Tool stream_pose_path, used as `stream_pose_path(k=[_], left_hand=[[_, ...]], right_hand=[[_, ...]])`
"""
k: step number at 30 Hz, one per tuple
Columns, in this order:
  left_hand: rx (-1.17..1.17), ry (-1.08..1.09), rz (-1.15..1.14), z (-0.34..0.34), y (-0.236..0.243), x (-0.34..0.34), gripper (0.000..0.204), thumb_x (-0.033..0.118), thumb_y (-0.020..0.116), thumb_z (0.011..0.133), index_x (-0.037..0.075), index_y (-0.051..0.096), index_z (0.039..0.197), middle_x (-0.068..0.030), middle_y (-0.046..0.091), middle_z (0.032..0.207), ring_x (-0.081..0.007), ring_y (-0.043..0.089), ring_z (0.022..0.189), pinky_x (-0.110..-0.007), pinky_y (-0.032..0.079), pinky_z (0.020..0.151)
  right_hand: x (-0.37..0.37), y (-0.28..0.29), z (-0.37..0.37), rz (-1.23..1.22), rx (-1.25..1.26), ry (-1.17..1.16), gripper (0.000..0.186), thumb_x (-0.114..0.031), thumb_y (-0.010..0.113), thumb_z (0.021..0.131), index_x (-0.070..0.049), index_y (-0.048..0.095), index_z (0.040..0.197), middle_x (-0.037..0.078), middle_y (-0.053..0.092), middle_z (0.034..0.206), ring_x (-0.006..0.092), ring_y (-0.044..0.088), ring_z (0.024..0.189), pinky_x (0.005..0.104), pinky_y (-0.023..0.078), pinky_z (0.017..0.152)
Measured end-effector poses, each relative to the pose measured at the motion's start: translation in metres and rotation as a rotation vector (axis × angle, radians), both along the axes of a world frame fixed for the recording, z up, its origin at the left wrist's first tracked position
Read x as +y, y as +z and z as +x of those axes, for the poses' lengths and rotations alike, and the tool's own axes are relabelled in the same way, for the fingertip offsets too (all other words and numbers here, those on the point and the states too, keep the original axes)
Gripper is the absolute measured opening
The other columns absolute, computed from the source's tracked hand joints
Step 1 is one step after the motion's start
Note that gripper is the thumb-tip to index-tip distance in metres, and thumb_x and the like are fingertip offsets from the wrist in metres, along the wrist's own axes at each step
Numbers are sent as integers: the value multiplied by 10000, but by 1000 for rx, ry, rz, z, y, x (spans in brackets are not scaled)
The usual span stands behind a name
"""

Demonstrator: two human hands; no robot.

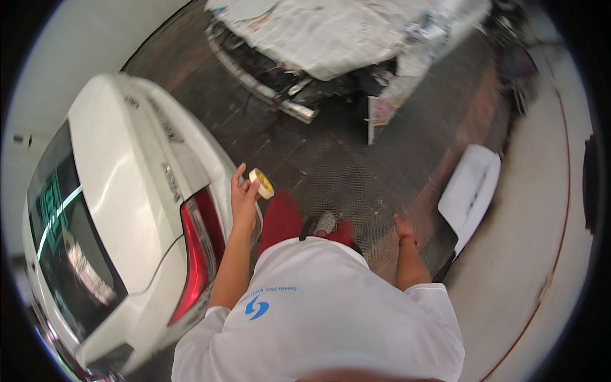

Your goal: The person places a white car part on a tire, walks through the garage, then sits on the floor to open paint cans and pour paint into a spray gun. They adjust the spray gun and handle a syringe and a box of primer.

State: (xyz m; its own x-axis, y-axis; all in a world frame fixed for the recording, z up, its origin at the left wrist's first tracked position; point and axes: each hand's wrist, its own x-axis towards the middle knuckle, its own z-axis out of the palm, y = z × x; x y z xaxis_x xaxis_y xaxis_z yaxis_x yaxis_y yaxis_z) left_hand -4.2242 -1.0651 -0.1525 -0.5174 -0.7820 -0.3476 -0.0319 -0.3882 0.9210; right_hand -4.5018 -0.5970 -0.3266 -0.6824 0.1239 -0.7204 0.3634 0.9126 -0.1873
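Observation:
My left hand [244,200] holds a cream roll of masking tape [261,183] with a yellow inner ring, between thumb and fingers, one finger raised. It is beside the rear corner of a white car [121,191], near its red tail light [199,254]. My right hand [405,229] hangs low by my side, fingers loosely apart and slightly blurred, with nothing visible in it. A white panel [466,197], perhaps a loose car part, stands to its right.
Ahead is a second vehicle [331,35] covered in white paper sheeting, its front end partly dismantled. A pale wall [554,223] runs along the right, with dark items [515,70] at the far right corner. The floor [318,165] is dark and tiled.

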Motion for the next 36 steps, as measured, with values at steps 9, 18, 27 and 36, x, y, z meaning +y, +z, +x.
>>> stream_pose_path(k=[9,18,27,36], left_hand=[[38,234,-169,-43,7,-175,800,-49,663,954,118,267,1629,-118,698,1128,-144,674,987,-306,552,935],[-50,231,-350,-98,74,-405,713,19,671,991,94,325,1610,-91,717,990,-126,690,896,-273,559,846],[15,353,-214,-101,117,-568,657,29,650,1008,83,353,1592,-49,686,890,-91,658,824,-227,532,776],[34,320,-100,-128,66,-828,771,-13,646,960,101,271,1624,-122,646,1161,-170,648,1065,-339,552,970]], right_hand=[[-330,-26,-206,-715,264,109,435,-366,666,1013,0,668,1249,60,716,1033,138,648,826,317,538,796],[-717,67,-49,-904,-33,1049,506,-304,732,978,-80,606,1414,157,709,1225,287,699,1112,392,554,959],[-994,241,-16,-1432,263,1520,696,-375,846,842,-107,557,1416,162,475,1495,399,574,1292,451,544,1004],[-1270,178,-47,-1457,31,1558,245,-236,716,968,-67,685,1143,118,569,1385,331,636,1167,428,536,954]])
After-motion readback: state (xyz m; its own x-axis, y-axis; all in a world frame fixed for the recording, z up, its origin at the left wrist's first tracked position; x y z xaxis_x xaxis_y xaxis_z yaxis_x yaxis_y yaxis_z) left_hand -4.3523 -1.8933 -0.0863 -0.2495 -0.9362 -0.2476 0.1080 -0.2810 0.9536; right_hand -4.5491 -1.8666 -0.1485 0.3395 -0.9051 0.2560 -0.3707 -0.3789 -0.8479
